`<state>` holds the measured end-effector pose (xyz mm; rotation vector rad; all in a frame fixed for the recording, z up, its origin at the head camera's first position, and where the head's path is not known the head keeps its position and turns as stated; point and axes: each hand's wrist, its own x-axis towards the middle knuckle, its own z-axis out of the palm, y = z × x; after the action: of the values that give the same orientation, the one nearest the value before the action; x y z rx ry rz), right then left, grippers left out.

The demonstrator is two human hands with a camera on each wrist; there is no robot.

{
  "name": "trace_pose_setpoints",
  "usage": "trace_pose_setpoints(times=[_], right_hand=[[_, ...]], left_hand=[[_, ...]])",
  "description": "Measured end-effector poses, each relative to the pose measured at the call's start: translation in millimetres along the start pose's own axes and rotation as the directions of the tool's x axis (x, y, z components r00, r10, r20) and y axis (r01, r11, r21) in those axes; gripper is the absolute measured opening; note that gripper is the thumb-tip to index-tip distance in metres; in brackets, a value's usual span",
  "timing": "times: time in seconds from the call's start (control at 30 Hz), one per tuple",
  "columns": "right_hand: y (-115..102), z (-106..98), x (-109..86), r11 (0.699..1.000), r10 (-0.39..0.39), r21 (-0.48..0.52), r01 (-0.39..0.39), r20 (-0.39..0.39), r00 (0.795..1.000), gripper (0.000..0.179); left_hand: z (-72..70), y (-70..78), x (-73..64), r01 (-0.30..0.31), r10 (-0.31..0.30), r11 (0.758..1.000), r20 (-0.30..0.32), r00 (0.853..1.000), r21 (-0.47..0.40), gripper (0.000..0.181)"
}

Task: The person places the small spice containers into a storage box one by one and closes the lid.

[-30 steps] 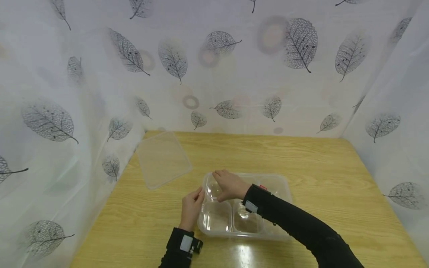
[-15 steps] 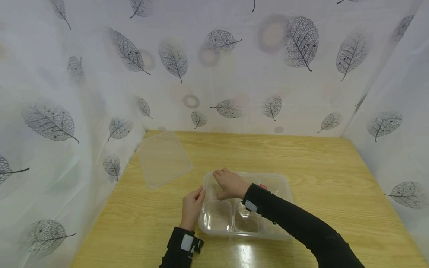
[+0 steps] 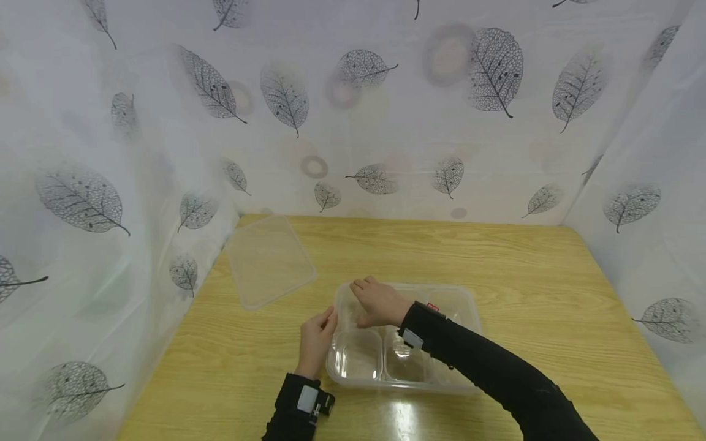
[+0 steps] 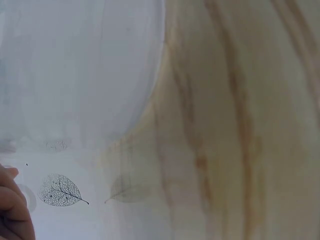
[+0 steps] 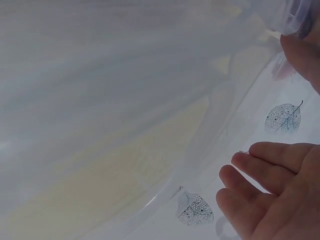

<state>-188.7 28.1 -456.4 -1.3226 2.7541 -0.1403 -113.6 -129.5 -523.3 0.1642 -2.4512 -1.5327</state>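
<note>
A clear plastic food container (image 3: pixel 408 387) with several compartments lies across the table near its front. At its left rim my left hand (image 3: pixel 315 343) pinches the edge between thumb and fingers. My right hand (image 3: pixel 382 305) reaches across the far left compartment. Its fingertips rest at the far left corner, with the thumb spread toward me. In the right wrist view the right hand's fingers (image 5: pixel 270 182) are nearly straight. Only a bit of curled fingers (image 4: pixel 14 210) shows at the lower left of the left wrist view. The right forearm covers part of the container's right side.
A flat translucent lid-like sheet (image 3: pixel 270 263) lies at the table's back left. White leaf-printed curtains (image 3: pixel 380 122) enclose the wooden table (image 3: pixel 529 282) at the back and both sides. A small red tag (image 3: pixel 432 307) shows at the right cuff.
Both hands and the container stay in nearly the same place. The bright reflections in the far left compartment, under the right hand, have faded.
</note>
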Motion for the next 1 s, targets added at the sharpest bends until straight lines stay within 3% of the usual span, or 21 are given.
trace_pose_setpoints(times=[0.27, 0.6, 0.73, 0.93, 1.0], right_hand=[[8, -16, -11.4, 0.991, 0.042, 0.129, -0.045, 0.027, 0.999, 0.069], [19, -55, -52.4, 0.958, 0.112, 0.274, -0.081, -0.098, 0.989, 0.056], [26, -57, -74.2, 0.948, 0.154, 0.3, -0.107, -0.141, 0.978, 0.053], [34, -50, -102.6, 0.935, 0.217, 0.325, -0.145, -0.198, 0.956, 0.046], [36, -46, -111.6, 0.921, 0.246, 0.356, -0.16, -0.209, 0.946, 0.043]], left_hand=[[2.4, 0.7, 0.2, 0.017, -0.017, 0.999, 0.011, 1.0, -0.028, 0.027], [3.6, -0.9, 1.6, 0.027, -0.027, 0.999, 0.022, 0.999, -0.034, 0.029], [3.6, -0.2, 0.9, 0.024, -0.023, 0.999, 0.028, 0.999, -0.034, 0.03], [0.9, -0.8, -2.2, -0.045, 0.045, 0.999, -0.014, 0.999, -0.025, 0.034], [0.2, -0.6, -2.6, -0.041, 0.041, 0.999, -0.017, 0.999, -0.024, 0.033]])
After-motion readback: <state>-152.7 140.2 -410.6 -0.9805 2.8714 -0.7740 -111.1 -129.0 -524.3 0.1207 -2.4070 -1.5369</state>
